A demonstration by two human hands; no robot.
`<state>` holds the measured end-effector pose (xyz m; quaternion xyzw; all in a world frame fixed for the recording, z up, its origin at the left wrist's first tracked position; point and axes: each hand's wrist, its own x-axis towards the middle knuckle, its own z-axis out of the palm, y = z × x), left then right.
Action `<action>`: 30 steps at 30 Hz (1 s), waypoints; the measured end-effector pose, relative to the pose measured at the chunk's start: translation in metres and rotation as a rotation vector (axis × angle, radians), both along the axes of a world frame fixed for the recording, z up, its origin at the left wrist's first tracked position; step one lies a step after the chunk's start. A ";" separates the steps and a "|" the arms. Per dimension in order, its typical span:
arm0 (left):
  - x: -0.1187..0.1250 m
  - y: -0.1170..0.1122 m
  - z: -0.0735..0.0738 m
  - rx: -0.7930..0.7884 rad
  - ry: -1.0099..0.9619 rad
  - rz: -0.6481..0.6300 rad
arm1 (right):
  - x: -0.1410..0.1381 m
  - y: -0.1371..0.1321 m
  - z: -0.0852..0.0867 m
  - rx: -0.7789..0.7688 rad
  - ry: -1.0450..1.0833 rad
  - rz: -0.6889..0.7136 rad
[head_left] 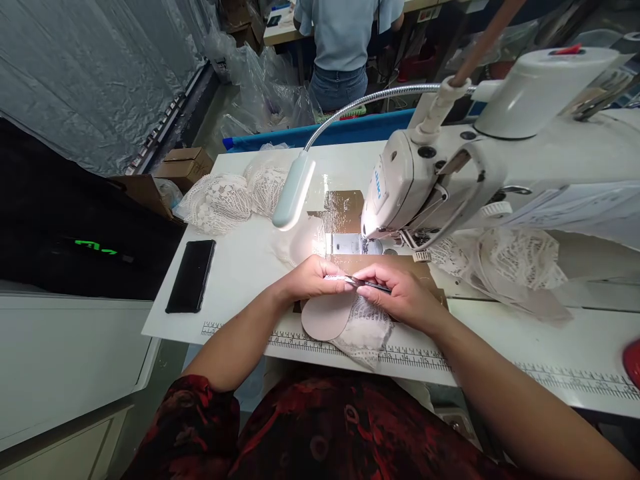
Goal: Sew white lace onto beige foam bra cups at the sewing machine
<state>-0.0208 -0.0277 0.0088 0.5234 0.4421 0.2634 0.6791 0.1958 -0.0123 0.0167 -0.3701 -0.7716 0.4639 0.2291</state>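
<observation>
My left hand is closed, pinching the upper edge of a beige padded cup with white lace that lies at the table's front edge. My right hand is closed around a thin dark metal tool, perhaps tweezers or snips, with its tip at the fabric edge where my left fingers hold it. Both hands sit just in front of the needle plate of the white sewing machine.
A black phone lies at the table's left. Lace pieces are piled at the back left, and more lace lies under the machine arm. A gooseneck lamp hangs over the plate. A person stands at a far table. A red object sits at the right edge.
</observation>
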 end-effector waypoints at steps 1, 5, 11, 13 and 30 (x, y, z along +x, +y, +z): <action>0.000 0.000 0.000 -0.007 0.010 0.004 | 0.000 0.000 0.000 0.011 -0.001 -0.002; 0.001 0.000 -0.001 -0.011 0.012 0.019 | 0.001 0.002 -0.007 -0.044 0.066 -0.046; 0.001 0.003 -0.003 0.094 0.002 -0.044 | -0.002 0.004 -0.015 -0.237 0.177 -0.088; -0.004 0.005 0.001 0.148 -0.002 -0.140 | -0.002 0.005 -0.013 -0.177 0.071 -0.031; -0.009 -0.004 0.011 0.531 0.201 0.001 | -0.013 -0.001 -0.007 0.043 -0.122 0.058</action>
